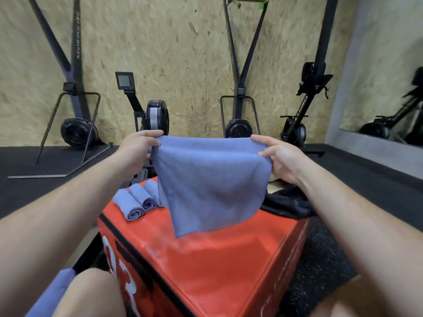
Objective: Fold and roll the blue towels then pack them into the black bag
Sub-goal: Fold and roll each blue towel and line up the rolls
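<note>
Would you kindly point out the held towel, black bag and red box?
held towel (210,179), head view, middle of hanging cloth.
black bag (283,205), head view, its crumpled fabric.
red box (229,255), head view, bare top.

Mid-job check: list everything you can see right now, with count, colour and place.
open towel: 1, blue, held up over the box by its top corners.
rolled towels: 3, blue, side by side on the box's far left; the third is partly hidden behind the open towel.
bag: 1, black, crumpled at the box's far right.
box: 1, red, just ahead of the person.
cloth: 1, blue, at the view's lower left edge.
machines: 4, black, along the wall.
wall: 1, tan chipboard, at the back.
mirror: 1, on the right.
left hand: pinches the towel's left corner.
right hand: pinches its right corner.
</note>
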Demonstrator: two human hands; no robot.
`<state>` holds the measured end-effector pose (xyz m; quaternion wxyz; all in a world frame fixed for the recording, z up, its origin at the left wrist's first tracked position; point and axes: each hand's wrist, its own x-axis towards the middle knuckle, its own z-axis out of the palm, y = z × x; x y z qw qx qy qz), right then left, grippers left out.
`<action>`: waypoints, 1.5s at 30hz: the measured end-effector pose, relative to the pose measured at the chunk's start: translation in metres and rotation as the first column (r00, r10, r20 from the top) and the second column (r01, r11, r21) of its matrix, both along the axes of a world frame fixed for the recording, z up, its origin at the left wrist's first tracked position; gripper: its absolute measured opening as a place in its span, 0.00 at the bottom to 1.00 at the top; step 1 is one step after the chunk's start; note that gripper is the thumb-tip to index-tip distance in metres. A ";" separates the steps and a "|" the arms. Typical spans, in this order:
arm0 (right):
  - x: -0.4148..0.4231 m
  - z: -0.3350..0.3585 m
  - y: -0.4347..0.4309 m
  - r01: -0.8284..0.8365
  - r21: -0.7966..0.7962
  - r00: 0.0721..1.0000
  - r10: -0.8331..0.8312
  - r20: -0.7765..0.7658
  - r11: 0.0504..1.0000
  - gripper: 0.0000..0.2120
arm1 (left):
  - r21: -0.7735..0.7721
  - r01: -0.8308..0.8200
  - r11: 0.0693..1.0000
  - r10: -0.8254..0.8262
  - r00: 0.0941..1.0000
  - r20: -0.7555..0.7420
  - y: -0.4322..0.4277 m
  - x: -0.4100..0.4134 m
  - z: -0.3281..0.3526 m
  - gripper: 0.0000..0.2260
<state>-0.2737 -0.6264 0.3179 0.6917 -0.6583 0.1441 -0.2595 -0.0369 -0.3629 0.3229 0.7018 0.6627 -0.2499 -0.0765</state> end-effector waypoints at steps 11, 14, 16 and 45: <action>0.002 -0.008 -0.022 0.112 -0.081 0.993 -0.109 0.044 0.990 0.14 | 0.023 0.137 0.990 -0.138 0.989 0.058 -0.009 0.008 -0.009 0.16; 0.013 -0.009 -0.035 0.063 -0.159 0.995 -0.073 -0.063 0.985 0.20 | 0.159 0.039 0.986 -0.063 0.988 0.142 -0.016 0.017 -0.013 0.15; 0.026 -0.012 -0.041 0.058 -0.228 0.988 -0.089 -0.127 0.972 0.19 | 0.253 -0.057 0.966 -0.005 0.972 0.236 -0.024 0.026 -0.018 0.10; 0.047 -0.236 -0.037 0.067 -0.681 0.834 -0.415 -0.363 0.729 0.07 | 0.447 -0.093 0.890 0.043 0.992 0.121 -0.042 0.030 -0.232 0.04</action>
